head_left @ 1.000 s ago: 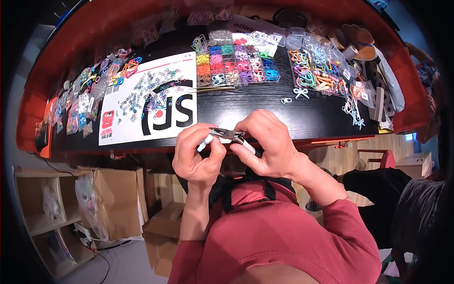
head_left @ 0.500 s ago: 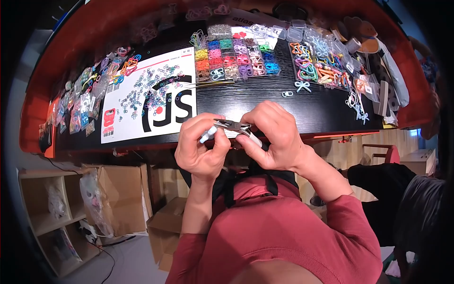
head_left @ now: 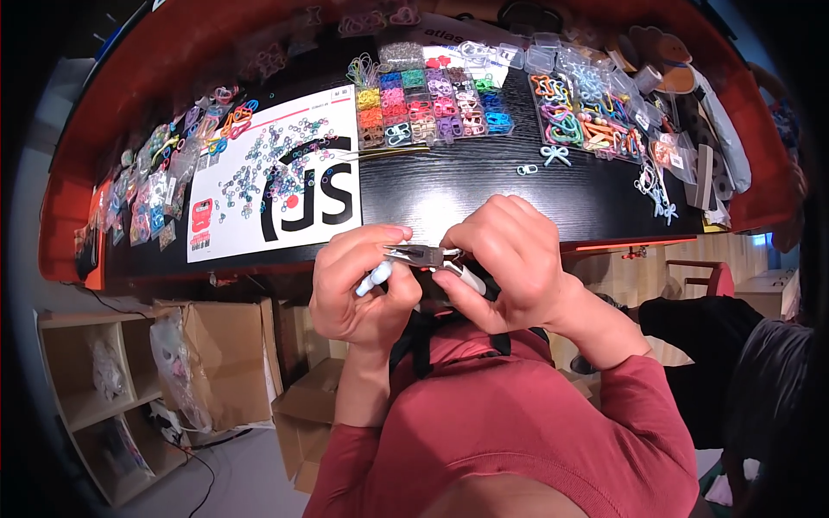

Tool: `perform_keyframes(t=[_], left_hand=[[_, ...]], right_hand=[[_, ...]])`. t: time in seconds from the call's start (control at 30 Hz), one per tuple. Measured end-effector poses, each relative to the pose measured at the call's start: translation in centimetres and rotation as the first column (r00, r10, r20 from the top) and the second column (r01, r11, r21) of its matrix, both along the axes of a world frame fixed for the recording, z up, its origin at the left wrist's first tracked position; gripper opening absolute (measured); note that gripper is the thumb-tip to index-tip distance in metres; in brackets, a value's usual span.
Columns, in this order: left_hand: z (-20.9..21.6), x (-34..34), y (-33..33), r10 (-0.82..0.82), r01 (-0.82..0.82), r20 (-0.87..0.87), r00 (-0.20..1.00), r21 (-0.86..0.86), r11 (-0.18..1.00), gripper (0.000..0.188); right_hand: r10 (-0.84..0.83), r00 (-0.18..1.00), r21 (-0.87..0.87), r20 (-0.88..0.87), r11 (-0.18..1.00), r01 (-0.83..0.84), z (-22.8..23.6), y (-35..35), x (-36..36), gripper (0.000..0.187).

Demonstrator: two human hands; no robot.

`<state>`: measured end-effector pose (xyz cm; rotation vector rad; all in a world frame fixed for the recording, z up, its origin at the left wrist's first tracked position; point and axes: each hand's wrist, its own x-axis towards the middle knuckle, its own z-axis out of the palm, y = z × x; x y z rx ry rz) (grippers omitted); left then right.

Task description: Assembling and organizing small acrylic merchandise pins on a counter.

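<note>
Small rings are scattered over a white sheet. A pale blue piece is pinched between the left hand's thumb and curled fingers, at the table's near edge. Beside it, pliers are grasped in the closed right hand; whether anything is caught in their jaws cannot be told. Further right, a pale bow is laid on the table.

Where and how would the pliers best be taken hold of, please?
Probably by the pale handle, coming from the right: the pliers are held crosswise, their narrow jaws pointing left toward the left hand, while the handle slants rightward into the right hand.
</note>
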<state>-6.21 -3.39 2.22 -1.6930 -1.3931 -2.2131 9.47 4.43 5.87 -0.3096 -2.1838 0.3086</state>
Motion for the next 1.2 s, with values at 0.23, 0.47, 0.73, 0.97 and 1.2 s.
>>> perform_keyframes(t=[0.23, 0.47, 0.73, 0.97, 1.2], left_hand=[[-0.1, -0.2, 0.0, -0.008, 0.008, 0.01, 1.0, 0.001, 1.0, 0.031], [-0.9, -0.3, 0.3, 0.031, -0.031, 0.021, 0.999, -0.018, 0.999, 0.028], [-0.8, -0.3, 0.6, -0.233, 0.284, 0.35, 0.907, -0.1, 0.954, 0.017], [0.1, 0.6, 1.3, -0.34, 0.415, 0.451, 0.825, -0.076, 0.907, 0.016], [-1.3, 1.1, 1.3, -0.135, 0.244, 0.448, 0.884, -0.194, 0.95, 0.021]], right_hand=[[0.001, 1.0, 0.015, 0.015, 1.0, -0.001, 0.1, 0.1, -0.1, 0.027], [-0.003, 1.0, -0.035, 0.023, 0.999, 0.004, -0.7, 0.2, -0.4, 0.025], [0.094, 0.996, -0.412, 0.008, 0.908, -0.082, -1.1, 1.5, 0.7, 0.027], [0.136, 0.99, -0.287, 0.03, 0.95, -0.122, -0.5, 2.7, 1.5, 0.03], [0.082, 0.996, -0.343, -0.045, 0.935, -0.092, -0.9, 2.1, 1.1, 0.028]])
